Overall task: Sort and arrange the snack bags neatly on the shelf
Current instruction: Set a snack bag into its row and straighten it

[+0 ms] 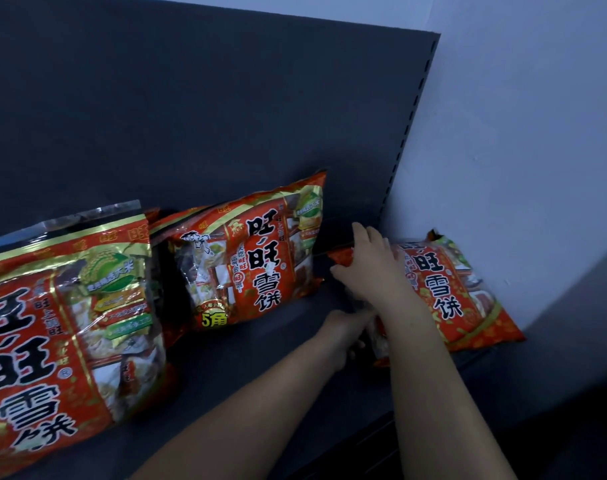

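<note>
The right hand (368, 268) pinches the far left corner of the right snack bag (447, 289). The left hand (345, 329) reaches its near left edge with fingers hidden, so I cannot tell its grip. Both forearms stretch forward, low over the shelf (260, 375). The bag lies at the shelf's right end; raising both corners evenly should stand it square beside the middle snack bag (257, 258)

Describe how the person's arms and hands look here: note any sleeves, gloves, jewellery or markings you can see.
The left forearm and right forearm are bare to the frame's edge; no sleeve shows. The left hand and right hand wear no gloves. No watch, bracelet, ring or marking is visible, though the dim, slightly blurred picture could hide something small.
</note>
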`<state>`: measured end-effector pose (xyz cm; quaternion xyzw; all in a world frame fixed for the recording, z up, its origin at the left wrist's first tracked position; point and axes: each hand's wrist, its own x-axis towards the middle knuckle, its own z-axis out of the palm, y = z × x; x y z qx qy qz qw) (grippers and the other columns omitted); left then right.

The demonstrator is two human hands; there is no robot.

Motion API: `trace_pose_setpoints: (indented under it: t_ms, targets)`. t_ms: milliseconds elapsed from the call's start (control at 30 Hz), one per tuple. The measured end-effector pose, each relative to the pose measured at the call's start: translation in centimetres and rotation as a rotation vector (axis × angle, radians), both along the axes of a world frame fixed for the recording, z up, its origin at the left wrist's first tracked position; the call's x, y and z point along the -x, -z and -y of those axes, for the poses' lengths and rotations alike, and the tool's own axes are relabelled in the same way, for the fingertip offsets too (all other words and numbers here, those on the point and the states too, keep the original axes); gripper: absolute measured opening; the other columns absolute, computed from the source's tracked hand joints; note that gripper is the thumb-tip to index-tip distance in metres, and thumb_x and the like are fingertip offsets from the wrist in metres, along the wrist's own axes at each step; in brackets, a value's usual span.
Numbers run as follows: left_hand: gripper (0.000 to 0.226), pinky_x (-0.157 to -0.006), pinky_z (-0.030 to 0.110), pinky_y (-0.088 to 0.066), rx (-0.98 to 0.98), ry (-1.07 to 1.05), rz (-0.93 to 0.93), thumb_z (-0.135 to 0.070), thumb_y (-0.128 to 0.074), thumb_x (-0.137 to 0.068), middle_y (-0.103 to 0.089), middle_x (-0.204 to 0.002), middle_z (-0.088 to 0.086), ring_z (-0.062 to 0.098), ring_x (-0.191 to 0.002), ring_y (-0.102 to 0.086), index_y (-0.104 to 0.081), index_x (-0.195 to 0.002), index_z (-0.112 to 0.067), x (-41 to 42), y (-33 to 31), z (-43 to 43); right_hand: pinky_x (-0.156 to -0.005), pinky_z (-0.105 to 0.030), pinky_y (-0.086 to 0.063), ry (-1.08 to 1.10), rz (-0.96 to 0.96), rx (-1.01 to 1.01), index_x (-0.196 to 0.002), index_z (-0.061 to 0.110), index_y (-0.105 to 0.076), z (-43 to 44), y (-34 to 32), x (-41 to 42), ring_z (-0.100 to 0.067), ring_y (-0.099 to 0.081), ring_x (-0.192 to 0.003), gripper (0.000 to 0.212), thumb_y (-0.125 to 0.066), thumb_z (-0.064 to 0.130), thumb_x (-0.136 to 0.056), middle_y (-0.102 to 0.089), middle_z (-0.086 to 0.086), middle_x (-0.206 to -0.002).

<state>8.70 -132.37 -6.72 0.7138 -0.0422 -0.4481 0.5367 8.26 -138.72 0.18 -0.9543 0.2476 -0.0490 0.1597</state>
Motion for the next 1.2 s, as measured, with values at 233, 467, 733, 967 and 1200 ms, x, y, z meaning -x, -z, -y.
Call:
trace_pose_setpoints:
  t_ms: [233, 467, 733, 967, 1200]
  targets:
    - [0.037, -0.061, 0.014, -0.049, 0.125, -0.006, -0.074, -0.019, -0.057, -0.093, -0.059, -0.125, 0.011, 0.021, -0.109, -0.059, -0.055, -0.125, 0.000, 0.4, -1.2, 2.3, -0.114, -0.055, -0.016, 0.123, -0.042, -0.099, -0.150, 0.016, -0.014, 2.2, 0.2, 0.8, -0.031, -0.016, -0.144, 0.077, -0.056, 0.034, -0.088, -0.018, -0.010, -0.156]
    - [0.019, -0.074, 0.022, -0.053, 0.317, -0.011, 0.255, -0.004, -0.067, -0.085, -0.070, -0.095, 0.011, 0.014, -0.079, -0.063, -0.070, -0.103, 0.003, 0.9, 0.2, 1.9, -0.111, -0.055, -0.025, 0.227, 0.124, -0.144, -0.143, 0.010, -0.031, 4.8, -0.2, 2.0, -0.032, -0.022, -0.140, 0.076, -0.066, 0.036, -0.081, -0.029, -0.015, -0.150]
    - [0.020, -0.086, 0.013, -0.044, 0.381, 0.113, 0.948, -0.017, -0.060, -0.087, -0.063, -0.099, -0.008, -0.002, -0.097, -0.057, -0.074, -0.094, -0.005, -2.6, 1.7, -5.4, -0.117, -0.050, -0.016, -0.026, 0.242, -0.140, -0.148, 0.023, -0.030, 3.9, -4.9, 4.8, -0.021, -0.022, -0.143, 0.073, -0.058, 0.051, -0.086, -0.029, -0.001, -0.154]
    - [0.014, -0.082, 0.019, -0.043, 0.280, 0.026, 1.126, -0.030, -0.055, -0.089, -0.061, -0.091, -0.019, 0.002, -0.091, -0.057, -0.067, -0.083, -0.024, -3.4, 3.1, -12.7, -0.114, -0.054, 0.008, -0.118, 0.251, 0.107, -0.132, 0.032, -0.053, 2.0, -4.9, 2.8, -0.020, -0.020, -0.144, 0.035, -0.049, 0.027, -0.098, -0.045, 0.007, -0.145]
    - [0.050, -0.084, 0.019, -0.048, 0.355, -0.390, 0.522, 0.000, -0.065, -0.084, -0.061, -0.111, -0.008, 0.010, -0.109, -0.057, -0.050, -0.120, -0.030, -0.4, -2.0, -15.7, -0.114, -0.052, -0.004, -0.117, 0.567, 0.269, -0.105, 0.025, -0.073, -1.3, -3.5, 0.7, -0.025, -0.059, -0.102, 0.021, -0.054, 0.023, -0.096, -0.071, 0.001, -0.103]
